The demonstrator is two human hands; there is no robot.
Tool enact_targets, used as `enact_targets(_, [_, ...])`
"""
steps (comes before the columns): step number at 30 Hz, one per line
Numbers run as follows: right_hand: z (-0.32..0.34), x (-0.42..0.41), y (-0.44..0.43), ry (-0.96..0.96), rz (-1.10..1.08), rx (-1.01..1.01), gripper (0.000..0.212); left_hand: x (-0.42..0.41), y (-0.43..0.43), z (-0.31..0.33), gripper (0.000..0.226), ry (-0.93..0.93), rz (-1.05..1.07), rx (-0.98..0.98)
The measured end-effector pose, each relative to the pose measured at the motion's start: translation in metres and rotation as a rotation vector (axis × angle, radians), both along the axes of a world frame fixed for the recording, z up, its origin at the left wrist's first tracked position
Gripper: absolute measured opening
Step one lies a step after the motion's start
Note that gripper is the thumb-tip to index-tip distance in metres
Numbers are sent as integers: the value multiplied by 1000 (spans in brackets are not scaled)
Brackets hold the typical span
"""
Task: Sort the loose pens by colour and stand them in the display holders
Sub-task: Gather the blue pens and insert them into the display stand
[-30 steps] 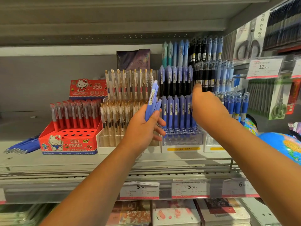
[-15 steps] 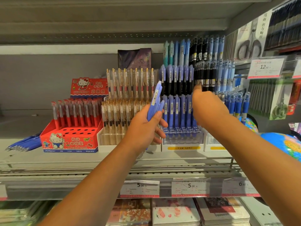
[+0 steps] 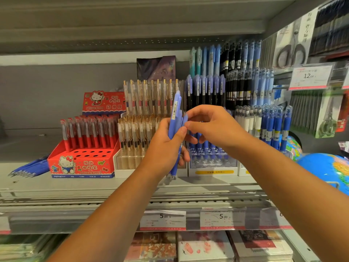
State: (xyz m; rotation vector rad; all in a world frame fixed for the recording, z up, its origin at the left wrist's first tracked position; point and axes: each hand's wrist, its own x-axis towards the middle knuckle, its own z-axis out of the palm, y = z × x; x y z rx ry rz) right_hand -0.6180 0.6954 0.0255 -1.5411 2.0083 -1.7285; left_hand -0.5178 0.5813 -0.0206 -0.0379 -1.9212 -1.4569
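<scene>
Fingers of the left grip (image 3: 164, 148) curled round a small bundle of blue pens (image 3: 175, 118), holding it upright in front of the shelf (image 3: 94, 184), clip ends up and tips hanging below the palm. The right grip (image 3: 213, 127) met the bundle from the right side: its thumb and forefinger pinched the top end of one pen in the bundle, the other fingers loosely bent beneath. Both grips hung before the clear holder (image 3: 213, 163) that stood on the shelf with rows of pens of the same blue in it, tiered upward toward the back. Just left of it stood a second clear holder (image 3: 130, 163) filled with pale pens bearing gold clips. Further left sat a red cartoon-cat box (image 3: 81, 165) with red pens (image 3: 88, 131) standing in its back rows and open holes along its front. At the far left of the shelf a heap of loose dark-blue pens (image 3: 28, 169) lay flat. A globe (image 3: 324, 167) showed at the right edge, and price tags (image 3: 163, 220) lined the shelf's front rail.
</scene>
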Motion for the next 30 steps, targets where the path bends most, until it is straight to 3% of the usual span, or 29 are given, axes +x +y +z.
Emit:
enact_targets(5, [-6,-6,-5,-165,34,-60,8,-1,2,0,12,-3,1,42])
enact_targets(11, [2,-12,-1,-262,-8,-313,9,-7,-3,-1,14,64,127,36])
enact_targets(21, [9,-30,-10,30,-311,-397,15,-3,-2,1,14,81,163,24])
enact_targets(27, [-6,-29,-22,157,-445,-287,20,-4,-4,0,15,56,180,52])
enact_targets(30, [-9,-27,-23,303,-474,-133,27,-4,-4,1,15,57,147,109])
